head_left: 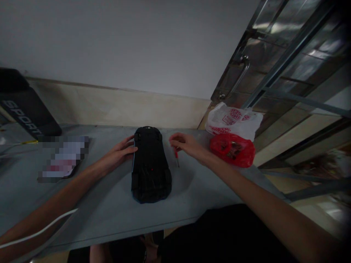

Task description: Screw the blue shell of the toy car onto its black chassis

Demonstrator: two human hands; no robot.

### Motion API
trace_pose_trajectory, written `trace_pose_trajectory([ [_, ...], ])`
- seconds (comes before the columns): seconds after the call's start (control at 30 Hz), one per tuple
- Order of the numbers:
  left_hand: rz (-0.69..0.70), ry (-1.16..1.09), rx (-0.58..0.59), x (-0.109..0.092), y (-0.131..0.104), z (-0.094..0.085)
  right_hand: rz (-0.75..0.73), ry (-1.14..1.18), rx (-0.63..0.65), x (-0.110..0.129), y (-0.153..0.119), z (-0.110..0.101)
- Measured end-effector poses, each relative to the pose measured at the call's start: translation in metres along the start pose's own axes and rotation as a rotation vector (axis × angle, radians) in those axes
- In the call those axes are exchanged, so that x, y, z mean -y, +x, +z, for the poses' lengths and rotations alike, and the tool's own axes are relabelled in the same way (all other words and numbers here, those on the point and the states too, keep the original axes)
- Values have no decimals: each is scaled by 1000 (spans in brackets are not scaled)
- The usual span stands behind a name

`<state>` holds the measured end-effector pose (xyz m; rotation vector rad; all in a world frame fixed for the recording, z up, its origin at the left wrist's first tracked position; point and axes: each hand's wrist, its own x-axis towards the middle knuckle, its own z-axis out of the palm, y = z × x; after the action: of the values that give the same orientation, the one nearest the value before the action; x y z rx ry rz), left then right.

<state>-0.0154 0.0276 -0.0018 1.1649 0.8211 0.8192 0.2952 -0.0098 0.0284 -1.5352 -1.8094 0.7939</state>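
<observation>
A black toy car (150,160) lies upside down on the grey table (189,197), its dark underside facing up. My left hand (123,149) rests against the car's left side, with the thumb over its edge and the fingers along the flank. To the right of the car, my right hand (186,143) pinches a small screwdriver (176,155) by its red handle. The screwdriver's thin shaft points down toward the tabletop, apart from the car. Whether its tip touches the table I cannot tell.
A red plastic bag (232,150) and a white bag with red print (233,120) sit at the table's right end. At the left lie a blurred-out flat object (64,157) and a dark box marked SPORT (26,106). A white cable (41,231) crosses my left forearm.
</observation>
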Motion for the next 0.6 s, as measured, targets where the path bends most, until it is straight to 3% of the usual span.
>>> trace_pose_trajectory([
  [0.1,-6,-3,9,0,1,-2,38,-240,-160,-21,-2,-37],
  [0.2,-5,-3,20,2,1,-3,93,-448,-150,-47,-14,-58],
  [0.37,3,11,24,1,1,-3,116,-628,-17,-69,-26,-57],
  [0.6,-1,23,-2,-2,-3,2,107,-726,50,-63,-25,-55],
])
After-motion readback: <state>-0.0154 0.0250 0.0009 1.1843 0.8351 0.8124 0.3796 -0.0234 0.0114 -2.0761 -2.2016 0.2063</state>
